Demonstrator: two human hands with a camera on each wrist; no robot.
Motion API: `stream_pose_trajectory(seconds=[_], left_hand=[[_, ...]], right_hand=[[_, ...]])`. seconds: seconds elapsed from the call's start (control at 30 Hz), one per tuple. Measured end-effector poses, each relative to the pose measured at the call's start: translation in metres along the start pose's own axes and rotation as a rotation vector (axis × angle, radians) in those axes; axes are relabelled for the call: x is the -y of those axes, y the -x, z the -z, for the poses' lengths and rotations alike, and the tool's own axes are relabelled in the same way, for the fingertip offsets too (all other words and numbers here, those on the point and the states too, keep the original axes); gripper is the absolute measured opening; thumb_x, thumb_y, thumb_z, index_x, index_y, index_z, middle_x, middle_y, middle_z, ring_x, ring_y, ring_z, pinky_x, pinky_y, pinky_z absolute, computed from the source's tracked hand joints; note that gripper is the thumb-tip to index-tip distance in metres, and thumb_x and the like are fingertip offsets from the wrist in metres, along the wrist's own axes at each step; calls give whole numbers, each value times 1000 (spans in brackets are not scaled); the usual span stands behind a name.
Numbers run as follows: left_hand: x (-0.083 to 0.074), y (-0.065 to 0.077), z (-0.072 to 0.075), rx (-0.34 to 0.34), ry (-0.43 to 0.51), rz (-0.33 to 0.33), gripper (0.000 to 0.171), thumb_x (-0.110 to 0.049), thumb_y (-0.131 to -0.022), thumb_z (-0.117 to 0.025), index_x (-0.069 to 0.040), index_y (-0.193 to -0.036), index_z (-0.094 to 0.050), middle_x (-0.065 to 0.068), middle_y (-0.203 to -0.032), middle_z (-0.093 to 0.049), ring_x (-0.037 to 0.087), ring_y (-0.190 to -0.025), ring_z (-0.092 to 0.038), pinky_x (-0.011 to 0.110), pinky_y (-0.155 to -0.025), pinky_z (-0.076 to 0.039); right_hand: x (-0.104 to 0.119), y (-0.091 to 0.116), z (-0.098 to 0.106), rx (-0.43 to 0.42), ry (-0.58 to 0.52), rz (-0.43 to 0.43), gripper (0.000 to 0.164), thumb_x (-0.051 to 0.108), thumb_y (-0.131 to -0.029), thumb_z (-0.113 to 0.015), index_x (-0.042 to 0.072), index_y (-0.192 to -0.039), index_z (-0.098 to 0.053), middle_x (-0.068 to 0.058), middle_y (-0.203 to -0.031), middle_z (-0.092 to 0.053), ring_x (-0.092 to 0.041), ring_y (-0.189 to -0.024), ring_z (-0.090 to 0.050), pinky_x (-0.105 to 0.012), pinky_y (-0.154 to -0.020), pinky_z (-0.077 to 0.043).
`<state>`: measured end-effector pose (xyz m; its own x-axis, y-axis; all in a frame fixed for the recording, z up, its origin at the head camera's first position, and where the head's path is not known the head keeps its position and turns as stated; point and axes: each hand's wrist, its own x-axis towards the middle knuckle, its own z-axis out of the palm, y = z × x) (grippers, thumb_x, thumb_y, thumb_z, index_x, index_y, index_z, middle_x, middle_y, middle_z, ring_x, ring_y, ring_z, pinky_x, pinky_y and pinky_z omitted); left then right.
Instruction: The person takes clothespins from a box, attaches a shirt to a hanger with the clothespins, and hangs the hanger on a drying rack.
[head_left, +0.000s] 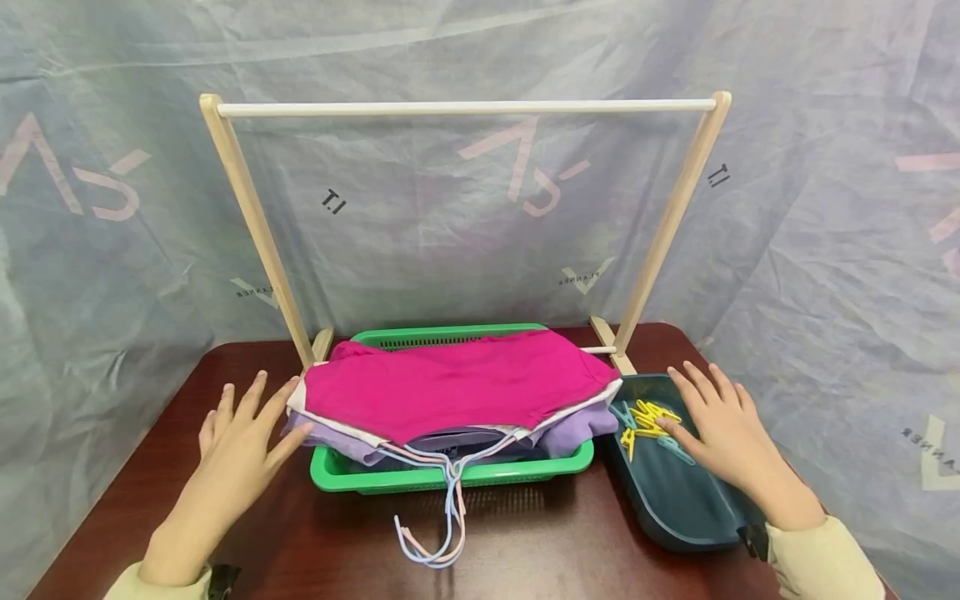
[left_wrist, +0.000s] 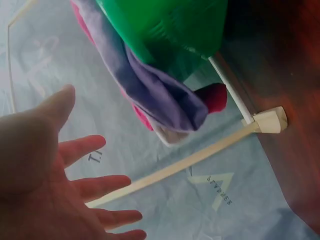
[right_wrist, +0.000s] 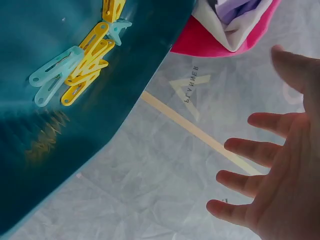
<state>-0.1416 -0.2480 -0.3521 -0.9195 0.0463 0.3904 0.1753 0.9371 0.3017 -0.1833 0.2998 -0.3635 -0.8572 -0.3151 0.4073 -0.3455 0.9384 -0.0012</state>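
My left hand (head_left: 236, 454) is held with fingers spread at the left end of a pile of clothes, holding nothing. Over the dark teal tray (head_left: 678, 500) my right hand (head_left: 723, 429) hovers, its fingers also spread and bare. A magenta garment (head_left: 457, 379) tops the pile, with white and purple cloth (head_left: 573, 429) under it. Blue and pink hangers (head_left: 450, 500) stick out of the pile's neckline, hooks toward me. The pile lies across a green basket (head_left: 450, 481). Yellow and light blue clothespins (right_wrist: 90, 60) lie in the tray.
Behind the basket stands a wooden rack with a white top rod (head_left: 465, 107) and two slanting posts, the left post (head_left: 258, 225) and right post (head_left: 675, 217). Everything rests on a dark red-brown table (head_left: 525, 542). Grey printed sheeting (head_left: 420, 233) surrounds it.
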Motion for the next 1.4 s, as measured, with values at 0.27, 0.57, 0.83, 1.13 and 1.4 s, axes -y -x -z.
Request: stream_pose_trajectory(seconds=[0.27, 0.57, 0.83, 1.13, 1.4], left_hand=[[-15, -11, -3, -135, 10, -172, 49, -23, -76, -71, -11, -121, -56, 24, -128, -47, 53, -119, -35, 68, -83, -29], [-24, -22, -13, -186, -1, -310, 46, -19, -70, -77, -12, -113, -62, 17, -111, -61, 42, -110, -47, 62, -76, -40], [-25, -23, -20, -118, -13, -354, 39, -17, -68, -78, -12, -105, -68, 11, -106, -64, 36, -105, -51, 56, -78, -39], [-25, -27, -29, -124, -58, -420, 32, -15, -64, -81, -15, -95, -71, 4, -93, -66, 26, -94, -57, 45, -73, -40], [-25, -28, -32, -142, -103, -448, 26, -14, -66, -80, -15, -91, -72, 2, -88, -65, 23, -90, -56, 44, -76, -40]], right_hand=[[-4, -10, -4, -15, 31, 59, 60, 26, -75, -71, 1, -124, -50, -23, -124, -51, -47, -117, -38, -64, -88, -31], [-14, -21, -14, 121, 47, 51, 50, 27, -78, -68, -2, -117, -56, -24, -111, -60, -45, -106, -50, -61, -80, -40], [-22, -21, -23, 234, 61, 33, 45, 25, -79, -68, -4, -112, -58, -23, -106, -62, -41, -93, -56, -52, -71, -45], [-31, -17, -30, 339, 33, 47, 34, 21, -74, -73, 1, -100, -62, -6, -77, -59, -21, -63, -55, -35, -50, -43], [-34, -17, -31, 460, 32, 38, 39, 20, -73, -73, -1, -104, -64, -12, -87, -65, -28, -75, -60, -41, -57, -48]])
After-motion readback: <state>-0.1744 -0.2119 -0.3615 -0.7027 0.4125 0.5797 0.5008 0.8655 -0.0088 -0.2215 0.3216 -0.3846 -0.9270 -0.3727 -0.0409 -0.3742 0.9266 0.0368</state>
